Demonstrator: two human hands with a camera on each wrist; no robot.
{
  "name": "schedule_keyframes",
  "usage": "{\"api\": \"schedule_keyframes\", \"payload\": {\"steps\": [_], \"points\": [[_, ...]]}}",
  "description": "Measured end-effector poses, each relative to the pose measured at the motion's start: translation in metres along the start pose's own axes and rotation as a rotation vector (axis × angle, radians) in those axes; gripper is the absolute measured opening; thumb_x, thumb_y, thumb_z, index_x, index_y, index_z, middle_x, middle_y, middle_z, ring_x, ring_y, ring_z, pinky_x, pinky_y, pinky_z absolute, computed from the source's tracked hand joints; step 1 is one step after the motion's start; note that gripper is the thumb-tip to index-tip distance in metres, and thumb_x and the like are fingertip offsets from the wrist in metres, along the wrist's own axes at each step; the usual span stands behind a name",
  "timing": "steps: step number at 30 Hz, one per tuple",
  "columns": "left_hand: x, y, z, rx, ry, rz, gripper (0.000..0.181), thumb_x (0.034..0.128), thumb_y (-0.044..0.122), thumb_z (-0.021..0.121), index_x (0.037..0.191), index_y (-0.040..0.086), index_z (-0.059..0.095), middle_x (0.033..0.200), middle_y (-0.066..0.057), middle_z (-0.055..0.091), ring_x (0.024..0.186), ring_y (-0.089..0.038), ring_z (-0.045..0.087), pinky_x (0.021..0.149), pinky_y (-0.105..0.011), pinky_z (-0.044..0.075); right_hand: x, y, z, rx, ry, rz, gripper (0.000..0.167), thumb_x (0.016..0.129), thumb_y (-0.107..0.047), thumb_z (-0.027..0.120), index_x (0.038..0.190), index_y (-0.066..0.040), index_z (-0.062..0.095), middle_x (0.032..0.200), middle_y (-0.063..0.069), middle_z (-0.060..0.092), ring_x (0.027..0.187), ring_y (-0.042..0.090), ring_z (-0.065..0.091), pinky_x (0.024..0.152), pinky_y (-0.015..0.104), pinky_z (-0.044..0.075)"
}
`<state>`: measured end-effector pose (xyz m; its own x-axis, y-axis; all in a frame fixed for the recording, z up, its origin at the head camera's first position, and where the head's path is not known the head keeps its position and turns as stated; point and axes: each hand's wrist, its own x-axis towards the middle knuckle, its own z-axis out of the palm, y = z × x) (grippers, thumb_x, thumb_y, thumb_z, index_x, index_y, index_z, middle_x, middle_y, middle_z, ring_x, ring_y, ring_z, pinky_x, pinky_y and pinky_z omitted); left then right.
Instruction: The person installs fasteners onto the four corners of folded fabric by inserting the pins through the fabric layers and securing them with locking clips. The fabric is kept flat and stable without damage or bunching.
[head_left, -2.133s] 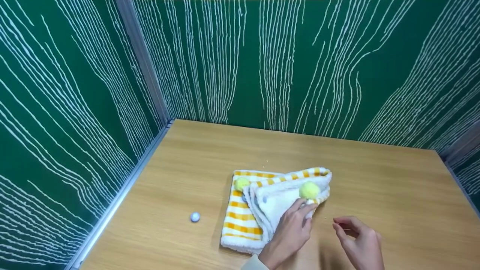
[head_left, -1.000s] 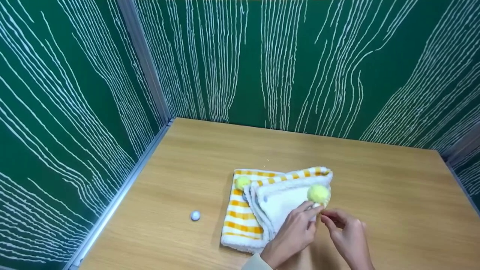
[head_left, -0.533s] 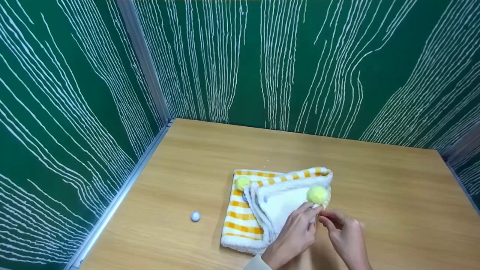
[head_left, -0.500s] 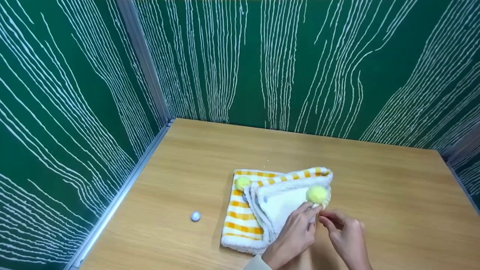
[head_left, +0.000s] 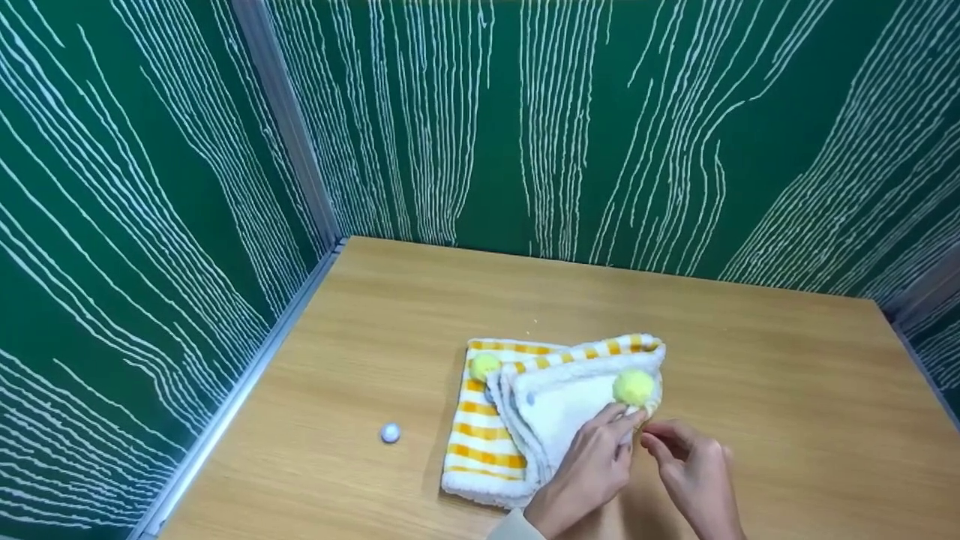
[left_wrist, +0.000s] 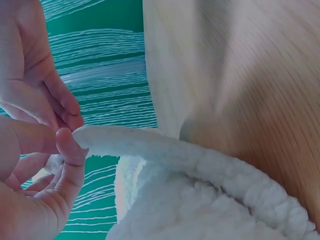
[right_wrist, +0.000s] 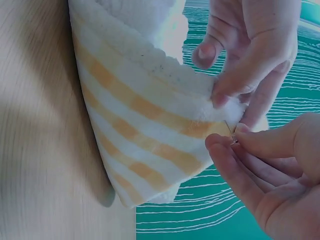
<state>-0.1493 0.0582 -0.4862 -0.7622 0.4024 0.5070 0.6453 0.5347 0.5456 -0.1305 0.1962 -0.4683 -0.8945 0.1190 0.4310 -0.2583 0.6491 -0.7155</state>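
A folded fleece cloth (head_left: 480,454) with yellow and white stripes and a fluffy white lining lies on the table, its right part raised. My left hand (head_left: 592,461) pinches the raised edge just below a pale yellow pompom (head_left: 634,388). Close by on the right, my right hand (head_left: 697,472) pinches a thin needle (right_wrist: 230,127) between thumb and index finger. In the right wrist view the needle's far end meets the striped fabric beside my left fingertips; how deep it goes cannot be told. A second yellow pompom (head_left: 485,367) sits at the cloth's upper left.
A small whitish ball (head_left: 390,433) lies on the wooden table (head_left: 337,375), left of the cloth. Tiny white specks (head_left: 532,327) lie behind the cloth. Green panels (head_left: 495,135) with white wavy lines stand along the table's back and sides.
Since two seconds ago, my right hand has come leftward to the cloth's edge beside my left hand. The right pompom has shifted slightly right. Over the last half second almost nothing has moved.
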Motion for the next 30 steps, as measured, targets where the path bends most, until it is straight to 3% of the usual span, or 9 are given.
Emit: {"api": "schedule_keyframes", "payload": {"steps": [6, 16, 19, 26, 30], "points": [[-0.0007, -0.0011, 0.0006, -0.010, -0.011, -0.007, 0.042, 0.0840, -0.004, 0.058, 0.125, 0.003, 0.060, 0.122, -0.003, 0.058, 0.109, -0.004, 0.054, 0.091, -0.010, 0.039, 0.0000, -0.0001, 0.0047, 0.001, 0.010, -0.020, 0.015, 0.071, 0.008, 0.076, 0.076, -0.005, 0.073, 0.073, 0.005, 0.070, 0.062, 0.004, 0.062, 0.055, 0.009, 0.046], [-0.0019, -0.0026, 0.0008, -0.031, 0.012, 0.030, 0.037, 0.0865, -0.004, 0.053, 0.122, 0.002, 0.062, 0.114, -0.002, 0.060, 0.100, -0.002, 0.055, 0.087, -0.008, 0.040, -0.0008, 0.0042, 0.0095, 0.047, 0.028, -0.046, 0.016, 0.070, 0.013, 0.074, 0.076, -0.001, 0.072, 0.071, 0.012, 0.069, 0.061, -0.001, 0.061, 0.055, 0.009, 0.046], [-0.0016, -0.0041, 0.0010, -0.037, -0.001, 0.007, 0.037, 0.0871, -0.003, 0.054, 0.123, 0.003, 0.062, 0.114, -0.001, 0.060, 0.098, -0.001, 0.055, 0.086, -0.008, 0.040, 0.0001, 0.0038, 0.0093, 0.046, 0.014, -0.032, 0.014, 0.071, 0.012, 0.075, 0.077, -0.001, 0.072, 0.072, 0.010, 0.070, 0.062, 0.002, 0.062, 0.055, 0.010, 0.047], [-0.0012, -0.0063, 0.0000, -0.010, -0.042, -0.068, 0.049, 0.0777, -0.003, 0.064, 0.125, 0.010, 0.062, 0.120, 0.001, 0.058, 0.105, -0.004, 0.054, 0.087, -0.009, 0.040, -0.0022, 0.0023, 0.0015, 0.031, 0.019, 0.013, 0.015, 0.071, 0.009, 0.076, 0.075, -0.005, 0.073, 0.071, 0.005, 0.070, 0.061, 0.003, 0.061, 0.054, 0.010, 0.045], [-0.0008, -0.0059, 0.0003, -0.005, -0.042, -0.072, 0.049, 0.0767, -0.004, 0.064, 0.124, 0.010, 0.063, 0.121, 0.001, 0.058, 0.105, -0.004, 0.054, 0.086, -0.009, 0.040, -0.0036, 0.0029, 0.0017, 0.021, 0.026, 0.017, 0.015, 0.071, 0.008, 0.076, 0.074, -0.007, 0.072, 0.071, 0.005, 0.070, 0.061, 0.003, 0.061, 0.054, 0.010, 0.045]]}}
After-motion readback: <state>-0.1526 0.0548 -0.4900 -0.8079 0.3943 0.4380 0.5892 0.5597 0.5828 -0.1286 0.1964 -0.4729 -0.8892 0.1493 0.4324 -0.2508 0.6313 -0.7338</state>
